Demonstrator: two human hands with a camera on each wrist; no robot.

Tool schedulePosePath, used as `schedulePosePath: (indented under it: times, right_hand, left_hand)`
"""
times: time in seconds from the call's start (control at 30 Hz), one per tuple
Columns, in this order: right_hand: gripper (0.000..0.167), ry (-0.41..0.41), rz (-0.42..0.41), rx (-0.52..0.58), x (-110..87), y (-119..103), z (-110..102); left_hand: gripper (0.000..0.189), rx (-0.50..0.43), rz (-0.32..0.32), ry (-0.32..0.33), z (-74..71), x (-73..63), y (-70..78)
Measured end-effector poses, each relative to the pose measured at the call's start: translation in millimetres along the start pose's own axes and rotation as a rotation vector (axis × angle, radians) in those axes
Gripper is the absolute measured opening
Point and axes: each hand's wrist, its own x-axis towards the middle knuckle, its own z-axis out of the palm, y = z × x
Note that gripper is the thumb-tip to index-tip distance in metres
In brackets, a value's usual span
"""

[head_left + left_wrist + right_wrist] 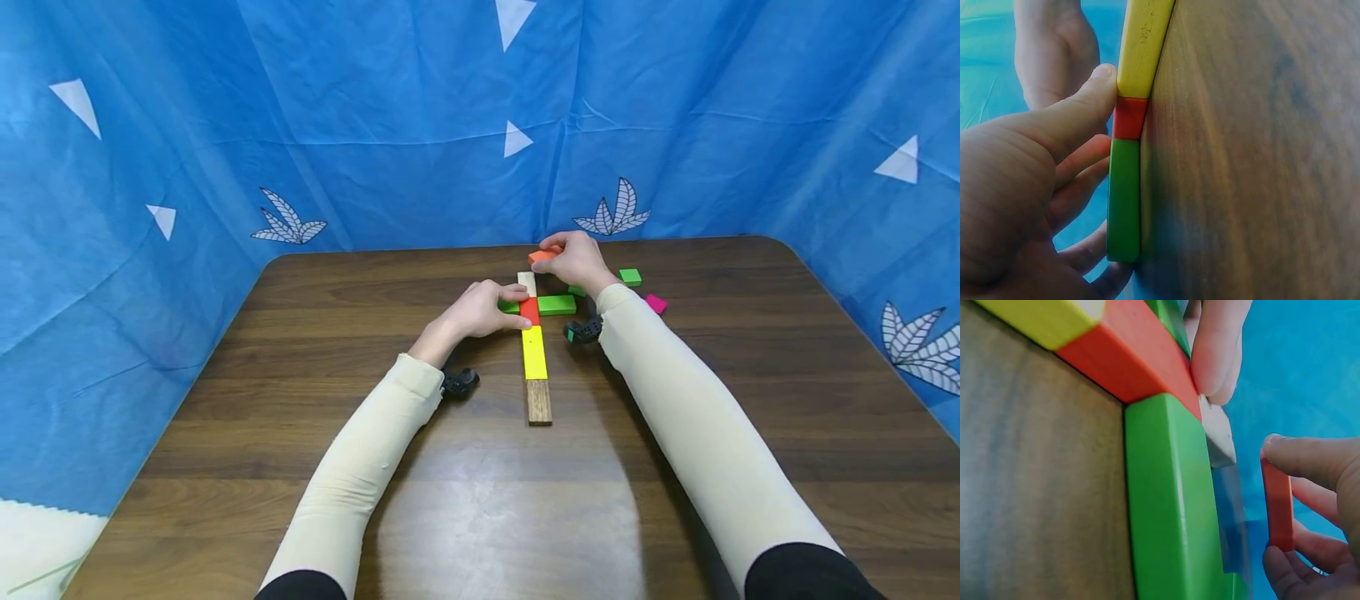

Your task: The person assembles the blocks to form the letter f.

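Note:
An orange block [542, 257] is pinched between the thumb and fingers of my right hand [579, 260], beyond the far end of a row of blocks. This row has a pale wooden block [527, 282], a red block [530, 312], a yellow block [534, 354] and a brown block [538, 402]. Green blocks [557, 306] extend from both sides of the red one. With thumb and fingertips, my left hand [480, 310] touches the row around the red block, its fingers fairly straight. The left green block [1124, 200] shows beside that hand in the left wrist view.
Right of the row lie a loose green block [630, 277] and a pink block [656, 303], with another small green block [577, 290] partly hidden by the right hand. A blue cloth [420, 167] hangs behind the wooden table [330, 333].

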Motion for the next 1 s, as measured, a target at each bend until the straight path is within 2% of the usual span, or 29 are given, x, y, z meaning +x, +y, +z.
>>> schedulePosePath:
  times: [0.27, 0.57, 0.77, 1.0]
  right_hand:
    - [0.05, -0.059, 0.036, -0.069, 13.6, -5, 5]
    - [0.045, -0.076, 0.099, -0.112, 18.3, -6, 8]
    - [0.039, -0.098, 0.08, -0.171, 22.2, -5, 8]
    - [0.038, -0.132, 0.083, -0.178, 23.4, -6, 3]
  left_hand:
    - [0.065, -0.003, 0.0, -0.004, -0.2, 0.2, -0.1]
    - [0.065, 0.007, -0.003, -0.011, 0.8, 2.0, -2.0]
    - [0.066, 0.01, -0.003, -0.013, -1.3, 2.2, -1.6]
    - [0.066, 0.002, -0.011, -0.025, -4.4, 2.7, -0.7]
